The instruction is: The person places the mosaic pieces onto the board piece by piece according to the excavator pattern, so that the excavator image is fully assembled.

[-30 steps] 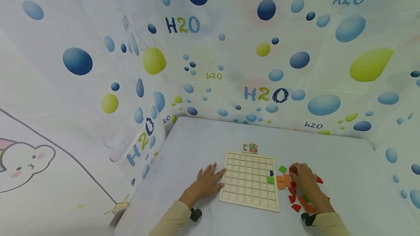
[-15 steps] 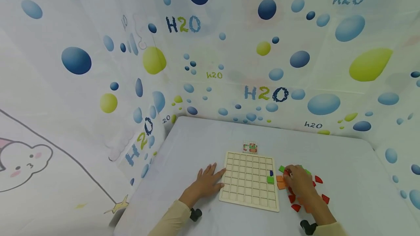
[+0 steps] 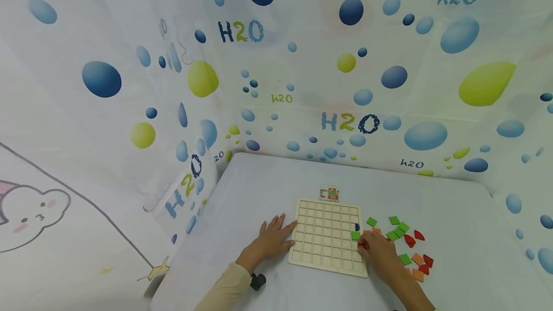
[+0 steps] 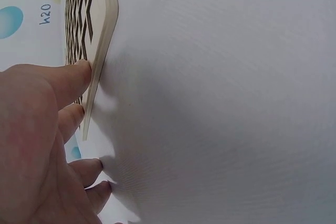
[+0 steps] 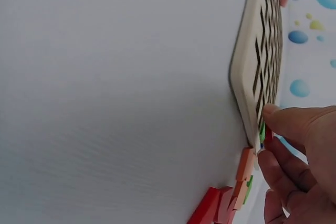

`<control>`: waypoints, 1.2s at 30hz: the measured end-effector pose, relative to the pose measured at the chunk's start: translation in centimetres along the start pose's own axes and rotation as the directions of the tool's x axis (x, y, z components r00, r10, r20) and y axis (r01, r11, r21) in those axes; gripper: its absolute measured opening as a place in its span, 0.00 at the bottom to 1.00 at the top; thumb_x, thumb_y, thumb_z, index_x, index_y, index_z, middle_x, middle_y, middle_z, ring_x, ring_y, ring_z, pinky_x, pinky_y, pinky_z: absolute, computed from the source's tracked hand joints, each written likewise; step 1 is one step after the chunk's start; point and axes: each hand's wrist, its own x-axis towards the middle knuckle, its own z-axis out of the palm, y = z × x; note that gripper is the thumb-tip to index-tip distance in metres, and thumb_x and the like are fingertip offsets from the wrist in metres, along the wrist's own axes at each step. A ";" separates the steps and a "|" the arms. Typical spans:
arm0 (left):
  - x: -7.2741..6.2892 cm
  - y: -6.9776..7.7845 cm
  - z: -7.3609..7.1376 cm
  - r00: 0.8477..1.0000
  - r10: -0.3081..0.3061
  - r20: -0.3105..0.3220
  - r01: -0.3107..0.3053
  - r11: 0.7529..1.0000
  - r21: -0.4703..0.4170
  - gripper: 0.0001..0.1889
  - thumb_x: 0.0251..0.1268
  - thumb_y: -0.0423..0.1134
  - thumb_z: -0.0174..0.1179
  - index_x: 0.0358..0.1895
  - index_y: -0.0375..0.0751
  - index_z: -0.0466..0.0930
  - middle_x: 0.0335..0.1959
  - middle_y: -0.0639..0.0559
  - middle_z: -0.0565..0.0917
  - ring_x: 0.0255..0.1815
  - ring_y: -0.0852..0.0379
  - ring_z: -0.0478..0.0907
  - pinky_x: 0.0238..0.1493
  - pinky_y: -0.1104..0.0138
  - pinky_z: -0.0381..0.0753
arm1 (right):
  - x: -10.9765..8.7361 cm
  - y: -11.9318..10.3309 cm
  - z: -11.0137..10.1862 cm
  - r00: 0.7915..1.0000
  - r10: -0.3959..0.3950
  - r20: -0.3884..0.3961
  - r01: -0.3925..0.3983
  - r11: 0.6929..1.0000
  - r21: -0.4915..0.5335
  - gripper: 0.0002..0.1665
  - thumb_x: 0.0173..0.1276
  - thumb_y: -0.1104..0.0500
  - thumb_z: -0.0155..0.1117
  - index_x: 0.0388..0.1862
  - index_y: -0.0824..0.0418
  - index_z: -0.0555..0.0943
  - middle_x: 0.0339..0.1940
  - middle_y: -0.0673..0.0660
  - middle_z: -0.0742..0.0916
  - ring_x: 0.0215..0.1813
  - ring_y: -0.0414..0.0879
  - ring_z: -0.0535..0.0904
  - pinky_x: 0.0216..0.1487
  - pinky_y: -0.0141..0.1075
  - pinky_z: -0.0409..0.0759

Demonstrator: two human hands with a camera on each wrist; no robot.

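Observation:
A pale wooden grid board lies on the table. My left hand rests at its left side with fingers spread; in the left wrist view the thumb touches the rim. At the right edge of the board, my right hand pinches a small red piece between thumb and fingers, partly hidden by them. Just beyond that piece, a green square tile and a small dark blue piece sit in the board's right-hand cells.
Right of the board lie several green tiles, red rounded wedges and orange tiles; the right hand covers some. A small patterned card lies behind the board. A printed curtain stands behind the table.
My right hand has moved left from the loose pieces to the board's right edge, carrying a red piece. More green and red pieces now show behind it. The left hand stays put.

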 end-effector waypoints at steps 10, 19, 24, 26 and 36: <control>0.1 0.0 -0.1 1.000 -0.014 0.013 0.014 1.000 -0.009 0.33 0.81 0.58 0.54 0.84 0.60 0.61 0.87 0.38 0.52 0.87 0.36 0.48 0.82 0.33 0.45 | -0.2 -0.4 0.6 0.995 -0.071 -0.077 0.072 0.997 0.010 0.11 0.67 0.60 0.79 0.38 0.50 0.83 0.44 0.47 0.83 0.43 0.41 0.77 0.44 0.42 0.82; -0.1 0.2 -0.3 1.000 -0.017 0.024 0.017 1.000 -0.013 0.33 0.81 0.59 0.54 0.84 0.60 0.61 0.87 0.38 0.53 0.87 0.36 0.49 0.82 0.34 0.46 | -0.5 -0.3 0.4 0.996 -0.070 -0.054 0.072 0.996 0.043 0.09 0.68 0.62 0.77 0.41 0.49 0.86 0.41 0.44 0.82 0.42 0.40 0.76 0.39 0.36 0.78; -0.3 0.4 -0.7 0.999 -0.025 0.030 0.026 0.999 -0.021 0.33 0.81 0.58 0.55 0.84 0.59 0.61 0.87 0.39 0.53 0.87 0.36 0.49 0.82 0.34 0.46 | -0.5 -0.4 0.2 0.997 -0.056 -0.044 0.059 0.997 0.054 0.09 0.69 0.63 0.76 0.43 0.49 0.87 0.42 0.46 0.83 0.44 0.41 0.77 0.40 0.37 0.79; -0.3 0.5 -0.8 0.999 -0.027 0.032 0.028 0.999 -0.019 0.33 0.81 0.58 0.55 0.84 0.59 0.61 0.87 0.39 0.53 0.87 0.36 0.49 0.82 0.34 0.46 | -0.3 -0.5 0.3 0.998 -0.050 -0.029 0.052 0.997 0.066 0.09 0.69 0.62 0.75 0.43 0.49 0.87 0.39 0.46 0.81 0.41 0.40 0.74 0.38 0.35 0.77; -0.1 0.5 -1.0 0.999 -0.025 0.036 0.026 1.000 -0.012 0.33 0.81 0.58 0.54 0.84 0.60 0.61 0.87 0.39 0.53 0.87 0.36 0.49 0.82 0.34 0.46 | -0.1 -0.9 0.0 1.000 -0.008 0.021 0.007 0.997 0.073 0.09 0.69 0.61 0.76 0.43 0.49 0.85 0.37 0.46 0.78 0.38 0.41 0.68 0.35 0.32 0.69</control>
